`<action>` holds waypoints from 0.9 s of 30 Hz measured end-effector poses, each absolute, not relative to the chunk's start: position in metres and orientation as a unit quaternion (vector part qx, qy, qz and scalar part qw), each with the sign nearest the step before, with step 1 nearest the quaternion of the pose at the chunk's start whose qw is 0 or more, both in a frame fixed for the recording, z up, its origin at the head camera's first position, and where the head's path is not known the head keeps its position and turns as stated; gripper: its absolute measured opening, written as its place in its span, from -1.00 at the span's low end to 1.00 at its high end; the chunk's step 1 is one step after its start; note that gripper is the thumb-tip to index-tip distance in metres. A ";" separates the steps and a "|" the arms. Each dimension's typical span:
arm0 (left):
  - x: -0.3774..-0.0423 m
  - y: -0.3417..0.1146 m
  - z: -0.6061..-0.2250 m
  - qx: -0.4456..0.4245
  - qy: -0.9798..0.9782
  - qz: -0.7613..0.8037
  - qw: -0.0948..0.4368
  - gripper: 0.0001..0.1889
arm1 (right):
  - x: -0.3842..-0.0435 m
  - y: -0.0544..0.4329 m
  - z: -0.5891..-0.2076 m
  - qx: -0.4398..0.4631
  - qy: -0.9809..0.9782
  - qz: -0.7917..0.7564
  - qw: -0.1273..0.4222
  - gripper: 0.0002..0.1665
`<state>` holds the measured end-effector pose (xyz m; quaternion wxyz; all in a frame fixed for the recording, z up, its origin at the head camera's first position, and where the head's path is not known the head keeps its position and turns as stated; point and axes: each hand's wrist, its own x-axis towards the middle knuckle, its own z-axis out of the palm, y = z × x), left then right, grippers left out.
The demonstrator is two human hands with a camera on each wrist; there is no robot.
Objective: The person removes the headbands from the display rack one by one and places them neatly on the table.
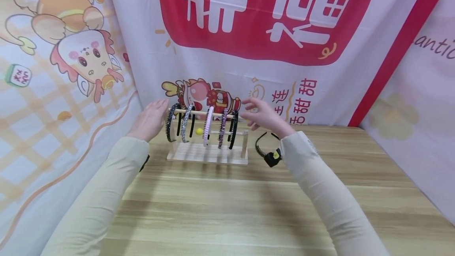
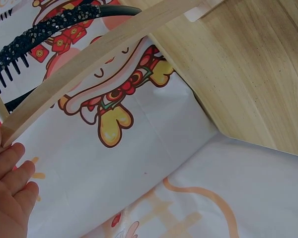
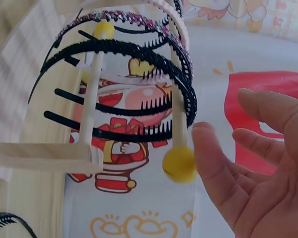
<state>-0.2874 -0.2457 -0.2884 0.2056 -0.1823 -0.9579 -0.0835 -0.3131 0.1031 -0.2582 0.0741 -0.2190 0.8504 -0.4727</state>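
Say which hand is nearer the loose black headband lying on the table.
Right. The right hand is at the right end of the wooden rack, the headband's side, not touching it. The left hand is at the rack's opposite end.

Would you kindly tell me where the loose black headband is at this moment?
In the head view, the loose black headband lies on the wooden table, just right of the headband rack and beside the right cuff.
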 end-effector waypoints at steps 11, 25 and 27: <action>-0.285 -0.246 -0.288 -0.177 -0.961 -0.086 0.195 -0.55 | -0.313 0.084 -0.272 -0.203 0.854 -0.467 0.107 -0.26; -0.288 -0.247 -0.289 -0.178 -0.961 -0.082 0.194 -0.56 | -0.313 0.071 -0.285 -0.203 0.852 -0.474 0.089 -0.32; -0.288 -0.247 -0.289 -0.179 -0.961 -0.081 0.195 -0.56 | -0.313 0.070 -0.285 -0.201 0.854 -0.472 0.082 -0.35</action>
